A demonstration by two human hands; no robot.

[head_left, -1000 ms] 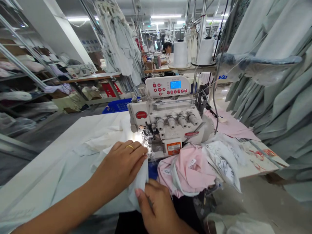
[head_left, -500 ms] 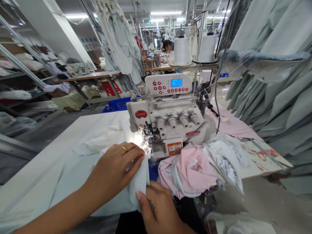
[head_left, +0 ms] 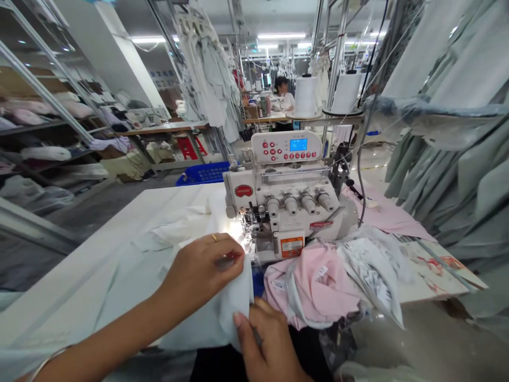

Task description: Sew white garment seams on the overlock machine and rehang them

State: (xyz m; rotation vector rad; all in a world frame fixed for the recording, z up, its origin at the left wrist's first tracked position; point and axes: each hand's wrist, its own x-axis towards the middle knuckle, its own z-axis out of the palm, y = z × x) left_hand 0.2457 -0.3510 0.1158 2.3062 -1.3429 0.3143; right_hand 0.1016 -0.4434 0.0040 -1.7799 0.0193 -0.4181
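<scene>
Pale blue-green fabric [head_left: 186, 307] lies over the left of the table and hangs down at its front edge. My left hand [head_left: 210, 265], with a ring on one finger, pinches the fabric's edge just in front of the lit needle area of an overlock sewing machine [head_left: 294, 196]. Lower and nearer to me, my right hand [head_left: 266, 334] grips the same edge, thumb on top and fingers beneath. Between the two hands the edge hangs in a fold. The fabric's far part runs up beside the presser foot, where glare hides the detail.
Bundled pink fabric pieces [head_left: 322, 281] with white labels sit right of my hands, beside white labelled pieces [head_left: 374, 265]. Thread cones [head_left: 306, 95] stand behind the machine. A blue basket [head_left: 202, 174] is beyond the table [head_left: 131, 217]. Garments hang at right; a person sits farther back.
The view has shifted, so the machine and both hands appear slightly farther right and the machine lower. Both hands keep hold of the fabric edge, with nearly the same grip.
</scene>
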